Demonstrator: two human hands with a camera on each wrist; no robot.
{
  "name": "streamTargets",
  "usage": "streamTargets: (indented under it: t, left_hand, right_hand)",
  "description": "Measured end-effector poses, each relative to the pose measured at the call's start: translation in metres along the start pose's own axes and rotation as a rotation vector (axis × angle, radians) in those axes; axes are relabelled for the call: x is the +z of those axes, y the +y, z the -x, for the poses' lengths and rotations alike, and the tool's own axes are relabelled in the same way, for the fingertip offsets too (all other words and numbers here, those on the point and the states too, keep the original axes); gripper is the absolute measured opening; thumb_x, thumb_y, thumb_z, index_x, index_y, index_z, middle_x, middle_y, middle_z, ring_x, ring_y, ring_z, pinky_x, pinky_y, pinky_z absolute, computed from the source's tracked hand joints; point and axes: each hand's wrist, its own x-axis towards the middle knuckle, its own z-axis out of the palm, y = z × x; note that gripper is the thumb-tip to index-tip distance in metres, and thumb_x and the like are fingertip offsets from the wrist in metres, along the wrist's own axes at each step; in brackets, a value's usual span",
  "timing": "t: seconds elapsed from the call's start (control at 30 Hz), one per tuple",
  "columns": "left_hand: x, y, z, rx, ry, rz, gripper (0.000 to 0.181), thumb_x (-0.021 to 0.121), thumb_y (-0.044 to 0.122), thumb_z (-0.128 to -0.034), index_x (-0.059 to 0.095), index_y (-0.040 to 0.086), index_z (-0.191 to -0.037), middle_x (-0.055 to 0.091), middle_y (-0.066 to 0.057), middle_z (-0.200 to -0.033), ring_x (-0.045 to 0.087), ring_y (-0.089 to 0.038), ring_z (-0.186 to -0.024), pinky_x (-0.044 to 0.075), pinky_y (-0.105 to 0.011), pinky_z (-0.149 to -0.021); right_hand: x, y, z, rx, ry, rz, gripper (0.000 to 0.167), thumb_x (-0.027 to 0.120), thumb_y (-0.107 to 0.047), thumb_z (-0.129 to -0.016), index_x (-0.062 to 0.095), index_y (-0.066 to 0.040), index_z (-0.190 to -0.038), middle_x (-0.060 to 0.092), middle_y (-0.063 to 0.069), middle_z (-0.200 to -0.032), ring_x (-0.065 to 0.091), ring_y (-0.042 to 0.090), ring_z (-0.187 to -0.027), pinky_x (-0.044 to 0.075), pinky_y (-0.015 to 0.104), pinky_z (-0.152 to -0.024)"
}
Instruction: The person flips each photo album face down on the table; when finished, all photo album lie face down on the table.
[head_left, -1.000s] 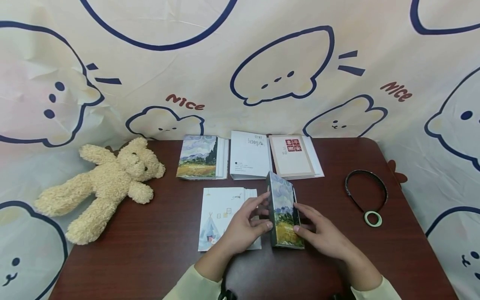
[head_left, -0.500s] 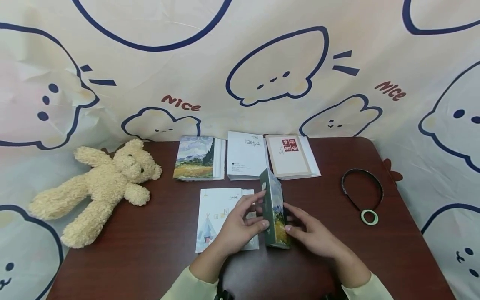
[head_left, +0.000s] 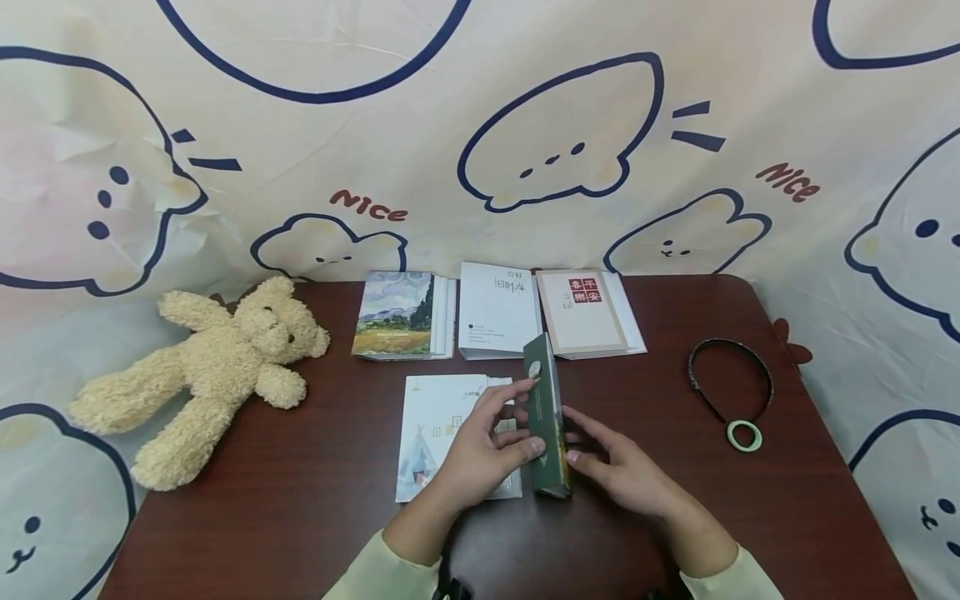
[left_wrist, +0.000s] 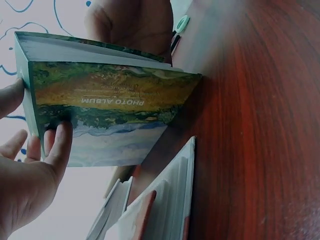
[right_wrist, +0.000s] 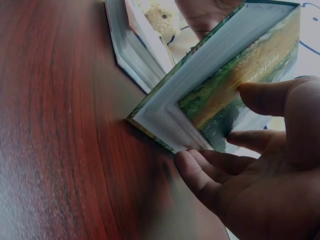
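Note:
A photo album with a green spine (head_left: 547, 417) stands upright on the table between the two hands, its spine facing the head camera. The left hand (head_left: 483, 450) has its thumb and fingers on the spine side; in the left wrist view its fingertips (left_wrist: 62, 135) touch the painted cover (left_wrist: 115, 95). From the other side the right hand (head_left: 630, 467) holds the album by its cover and page edge, thumb on the painted cover (right_wrist: 265, 60) and fingers (right_wrist: 192, 167) at the lower edge. Beside the left hand lies a white album with a tent picture (head_left: 420, 442).
Along the table's back lie a landscape album (head_left: 393, 317), a white album (head_left: 498, 312) and a beige one with red characters (head_left: 581, 321). A plush bear (head_left: 225, 358) lies at the left. At the right is a black cord with a pale green ring (head_left: 744, 436).
The upright album has turned, so its green spine now faces the head camera where the painted cover showed before. The right hand has shifted slightly left with it.

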Motion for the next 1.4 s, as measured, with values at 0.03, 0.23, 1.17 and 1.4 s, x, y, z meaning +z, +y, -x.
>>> streamTargets:
  t: [0.03, 0.23, 1.17, 1.4]
  left_hand:
    - [0.0, 0.001, 0.0, -0.002, 0.0, -0.001, 0.074, 0.078, -0.003, -0.0885, 0.051, 0.023, -0.152, 0.046, -0.013, -0.135, 0.052, -0.027, -0.121, 0.055, -0.035, -0.1]
    - [0.002, 0.005, 0.0, -0.025, 0.011, -0.016, 0.073, 0.079, 0.0, -0.0887, 0.051, 0.025, -0.152, 0.045, -0.011, -0.135, 0.053, -0.027, -0.12, 0.055, -0.034, -0.1]
    - [0.018, -0.006, -0.001, -0.063, 0.0, 0.016, 0.071, 0.078, 0.012, -0.0928, 0.044, 0.019, -0.155, 0.05, -0.007, -0.145, 0.057, -0.024, -0.12, 0.057, -0.034, -0.096]
    - [0.022, -0.013, 0.001, -0.058, -0.02, -0.016, 0.069, 0.078, 0.019, -0.0954, 0.043, 0.018, -0.155, 0.053, -0.007, -0.144, 0.058, -0.024, -0.122, 0.057, -0.035, -0.096]
  right_hand:
    - [0.0, 0.0, 0.0, -0.004, -0.001, -0.002, 0.064, 0.061, -0.025, -0.106, 0.033, -0.013, -0.163, 0.057, 0.019, -0.146, 0.055, 0.034, -0.134, 0.044, 0.054, -0.107]
    - [0.001, -0.003, 0.001, -0.026, -0.002, 0.002, 0.063, 0.06, -0.027, -0.107, 0.034, -0.014, -0.162, 0.057, 0.016, -0.146, 0.054, 0.033, -0.135, 0.042, 0.056, -0.109]
    - [-0.016, -0.026, 0.021, -0.154, 0.104, -0.028, 0.052, 0.056, -0.021, -0.109, 0.042, -0.011, -0.158, 0.054, 0.013, -0.15, 0.052, 0.03, -0.135, 0.047, 0.024, -0.103]
    - [-0.023, -0.033, 0.026, -0.211, 0.104, -0.076, 0.05, 0.052, -0.014, -0.109, 0.041, -0.009, -0.158, 0.052, 0.018, -0.151, 0.057, 0.019, -0.132, 0.052, 0.026, -0.099]
